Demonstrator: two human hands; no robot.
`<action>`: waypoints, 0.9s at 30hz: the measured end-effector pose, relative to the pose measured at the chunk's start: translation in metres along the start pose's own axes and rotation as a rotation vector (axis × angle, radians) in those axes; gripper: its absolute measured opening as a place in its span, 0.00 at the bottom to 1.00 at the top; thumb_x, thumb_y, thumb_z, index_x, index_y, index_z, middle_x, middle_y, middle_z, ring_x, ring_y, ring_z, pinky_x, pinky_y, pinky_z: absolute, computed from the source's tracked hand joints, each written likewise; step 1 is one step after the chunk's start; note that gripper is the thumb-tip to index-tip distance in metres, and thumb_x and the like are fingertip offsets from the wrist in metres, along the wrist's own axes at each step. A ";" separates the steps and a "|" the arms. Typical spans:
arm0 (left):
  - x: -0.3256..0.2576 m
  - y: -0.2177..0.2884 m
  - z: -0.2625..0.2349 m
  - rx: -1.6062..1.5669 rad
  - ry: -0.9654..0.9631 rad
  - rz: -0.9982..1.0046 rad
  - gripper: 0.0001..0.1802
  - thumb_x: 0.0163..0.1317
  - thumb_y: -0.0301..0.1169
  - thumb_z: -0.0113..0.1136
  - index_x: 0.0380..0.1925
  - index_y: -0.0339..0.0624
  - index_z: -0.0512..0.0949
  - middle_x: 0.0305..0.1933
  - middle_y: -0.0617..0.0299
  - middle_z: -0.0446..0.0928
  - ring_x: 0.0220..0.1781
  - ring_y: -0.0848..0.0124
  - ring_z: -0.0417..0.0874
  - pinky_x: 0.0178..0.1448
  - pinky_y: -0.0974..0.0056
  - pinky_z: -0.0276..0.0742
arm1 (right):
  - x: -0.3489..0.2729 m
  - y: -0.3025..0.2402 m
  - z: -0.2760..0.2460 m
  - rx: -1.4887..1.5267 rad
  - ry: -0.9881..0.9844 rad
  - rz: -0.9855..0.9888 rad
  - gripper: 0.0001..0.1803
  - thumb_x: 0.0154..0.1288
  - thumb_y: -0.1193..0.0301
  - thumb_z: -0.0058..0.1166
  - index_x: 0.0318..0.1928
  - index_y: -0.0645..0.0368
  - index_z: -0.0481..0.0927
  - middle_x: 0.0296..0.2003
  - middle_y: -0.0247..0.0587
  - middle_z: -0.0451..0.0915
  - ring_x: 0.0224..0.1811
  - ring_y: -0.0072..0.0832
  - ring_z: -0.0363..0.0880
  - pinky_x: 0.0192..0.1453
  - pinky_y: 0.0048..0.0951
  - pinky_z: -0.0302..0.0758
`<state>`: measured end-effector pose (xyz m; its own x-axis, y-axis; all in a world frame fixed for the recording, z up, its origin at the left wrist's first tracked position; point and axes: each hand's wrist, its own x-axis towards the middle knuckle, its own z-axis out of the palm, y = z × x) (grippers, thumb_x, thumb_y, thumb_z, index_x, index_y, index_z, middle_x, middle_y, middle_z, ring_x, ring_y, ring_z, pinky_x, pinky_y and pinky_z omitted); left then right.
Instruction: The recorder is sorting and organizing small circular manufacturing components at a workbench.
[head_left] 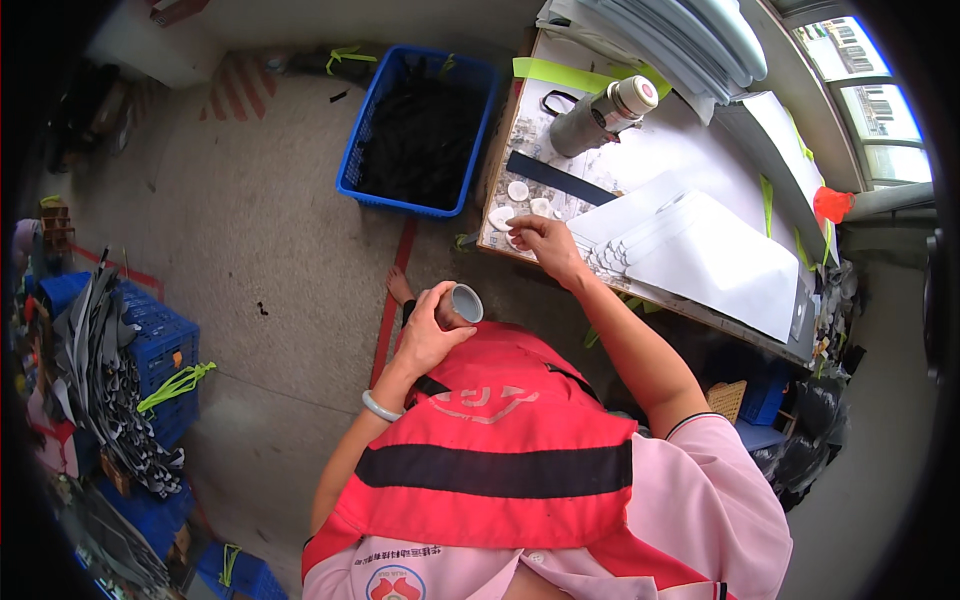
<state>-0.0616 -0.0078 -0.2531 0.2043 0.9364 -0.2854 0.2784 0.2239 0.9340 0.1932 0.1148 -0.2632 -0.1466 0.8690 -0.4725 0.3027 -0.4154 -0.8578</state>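
Note:
My left hand (pixel 428 335) is wrapped round a small cup (pixel 466 303) in front of the red apron (pixel 490 375). The cup's mouth tilts up and shows a pale grey inside. Over the near left corner of the work table (pixel 495 150), my right hand (pixel 545 247) has its fingers drawn together. Their tips reach the small white round pieces (pixel 501 218) there; whether one is pinched between them is hard to make out. Just beyond lies a dark blue strip (pixel 562 178). Farther back stands a grey thermos flask (pixel 590 125) with a pale lid.
Fanned white sheets (pixel 700 255) cover the table's right part, with stacked grey-white sheets (pixel 690 45) at its back. A blue crate (pixel 350 165) of black pieces stands on the floor left of the table. Farther left, another blue crate (pixel 165 340) stands by a heap of dark cut strips (pixel 100 360).

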 end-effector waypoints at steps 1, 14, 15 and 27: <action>0.001 0.001 0.002 0.004 0.002 0.005 0.41 0.48 0.31 0.79 0.63 0.42 0.70 0.58 0.52 0.73 0.61 0.56 0.77 0.66 0.58 0.73 | -0.011 0.003 0.007 0.004 0.006 0.000 0.17 0.73 0.77 0.45 0.54 0.68 0.83 0.41 0.43 0.87 0.41 0.25 0.85 0.51 0.26 0.81; 0.006 0.012 0.014 0.038 -0.073 -0.009 0.41 0.48 0.31 0.79 0.63 0.43 0.71 0.59 0.51 0.74 0.63 0.55 0.76 0.67 0.56 0.73 | -0.073 0.025 0.050 0.088 -0.248 0.181 0.17 0.72 0.76 0.47 0.55 0.64 0.84 0.42 0.37 0.86 0.43 0.20 0.82 0.52 0.25 0.79; 0.005 0.012 0.015 0.041 -0.078 -0.006 0.41 0.48 0.31 0.79 0.63 0.43 0.71 0.59 0.51 0.74 0.63 0.55 0.76 0.67 0.56 0.73 | -0.074 0.024 0.049 0.134 -0.255 0.210 0.17 0.71 0.77 0.46 0.55 0.64 0.84 0.42 0.37 0.86 0.43 0.20 0.82 0.52 0.25 0.80; 0.004 0.025 0.029 0.075 -0.112 0.011 0.41 0.47 0.30 0.79 0.63 0.41 0.71 0.60 0.51 0.74 0.65 0.56 0.76 0.69 0.57 0.72 | -0.087 0.037 0.030 0.137 -0.210 0.129 0.16 0.76 0.69 0.50 0.55 0.64 0.83 0.43 0.37 0.86 0.43 0.20 0.82 0.52 0.26 0.80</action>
<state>-0.0265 -0.0063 -0.2370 0.3098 0.9019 -0.3011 0.3444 0.1887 0.9197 0.1893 0.0154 -0.2598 -0.3109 0.7380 -0.5989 0.2035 -0.5638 -0.8004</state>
